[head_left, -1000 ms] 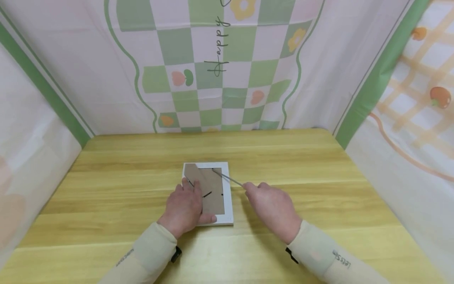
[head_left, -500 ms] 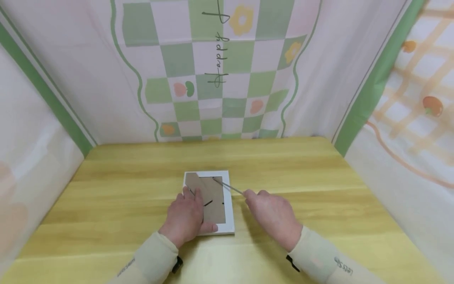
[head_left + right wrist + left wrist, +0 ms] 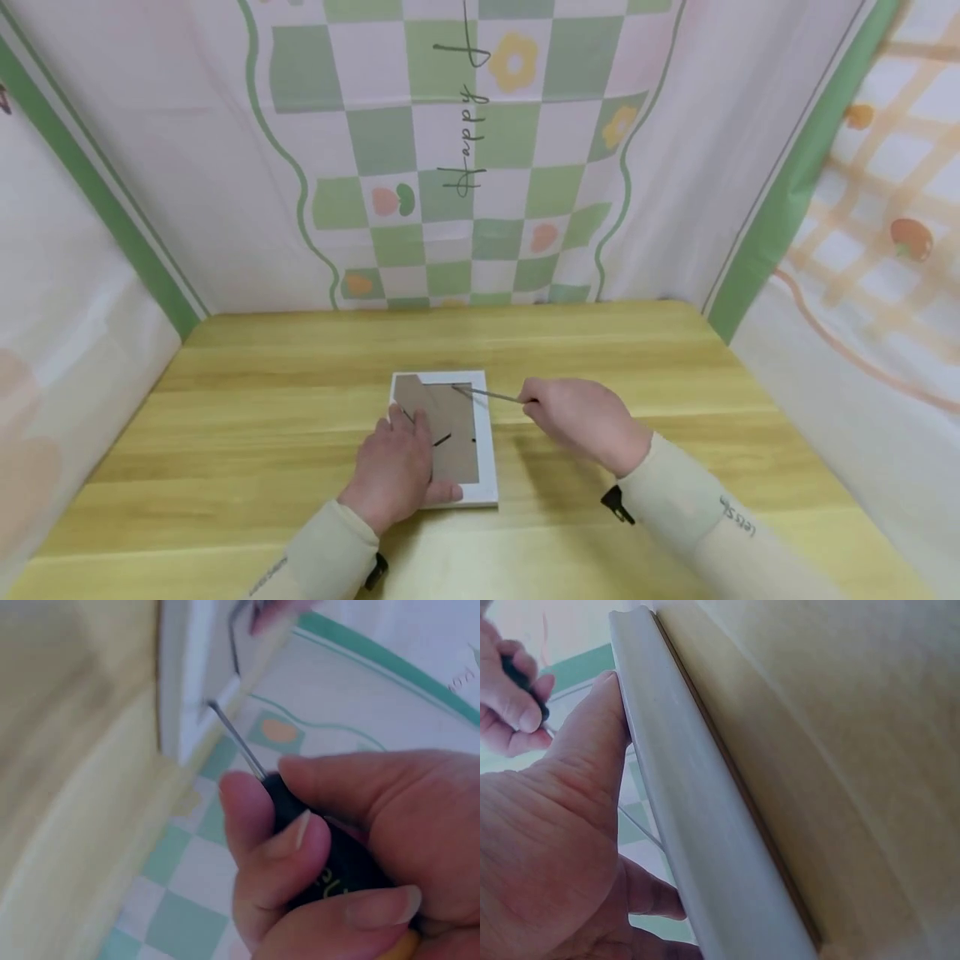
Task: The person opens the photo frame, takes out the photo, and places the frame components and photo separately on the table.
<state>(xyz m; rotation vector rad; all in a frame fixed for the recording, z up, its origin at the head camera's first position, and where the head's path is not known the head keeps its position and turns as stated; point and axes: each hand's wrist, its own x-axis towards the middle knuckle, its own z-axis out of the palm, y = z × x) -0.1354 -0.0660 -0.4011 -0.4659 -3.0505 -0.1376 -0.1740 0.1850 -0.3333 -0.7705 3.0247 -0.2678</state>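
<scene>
A white picture frame [image 3: 487, 467] lies back side up on the table, showing its brown backing board [image 3: 459, 460] and a stand flap [image 3: 408, 390]. My left hand [image 3: 393, 467] rests across the frame's left side, fingers laid over the flap and thumb along the near edge. In my right hand [image 3: 588, 421] I grip a screwdriver [image 3: 337, 859] by its dark handle, which has a yellow end. Its thin metal shaft [image 3: 495, 396] reaches left over the frame's border, with the tip at the far edge of the backing. A small black tab [image 3: 473, 440] shows at the backing's right edge.
The wood-grain table [image 3: 262, 400] extends around the frame on all sides. Behind it hangs a green-and-white checked cloth [image 3: 450, 200], and further patterned cloths enclose the left and right sides.
My right hand has swung slightly outward and up relative to the frame, so the screwdriver shaft lies flatter across it. My left hand stays put on the frame. The head view has tilted upward.
</scene>
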